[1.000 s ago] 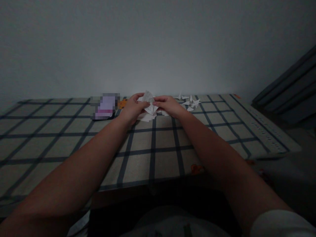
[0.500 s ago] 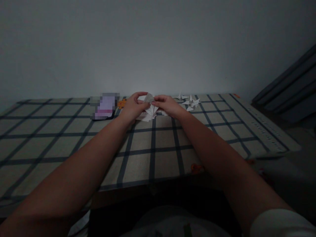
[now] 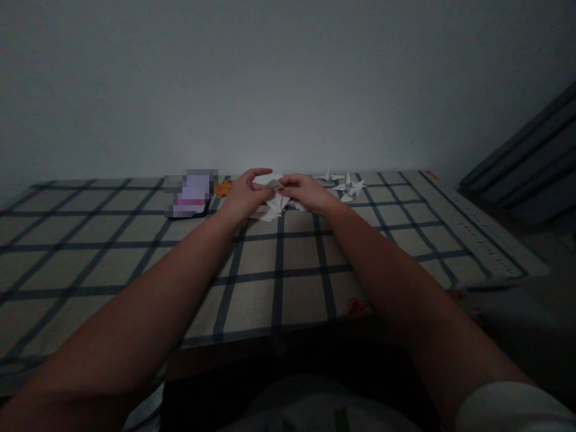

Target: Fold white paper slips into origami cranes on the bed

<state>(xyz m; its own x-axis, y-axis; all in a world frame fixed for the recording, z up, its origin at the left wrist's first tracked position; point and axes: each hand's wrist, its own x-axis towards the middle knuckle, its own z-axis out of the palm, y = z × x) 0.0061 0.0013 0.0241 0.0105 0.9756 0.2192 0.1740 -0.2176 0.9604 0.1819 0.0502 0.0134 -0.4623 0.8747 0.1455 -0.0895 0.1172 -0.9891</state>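
Observation:
Both my arms reach out over a checked tablecloth toward the far edge of the table. My left hand and my right hand meet there, fingers pinched on a small folded piece of white paper held between them. Under the hands lies a small stack of white paper sheets. The room is dim and the paper's folds are hard to make out.
A few folded white paper cranes lie to the right of my hands near the wall. A blurred rectangular object lies to the left. A plain wall rises behind the table. A dark slanted surface stands at the right.
The paper between my hands stood taller a second ago and is now pressed lower and flatter. My hands stay in about the same place.

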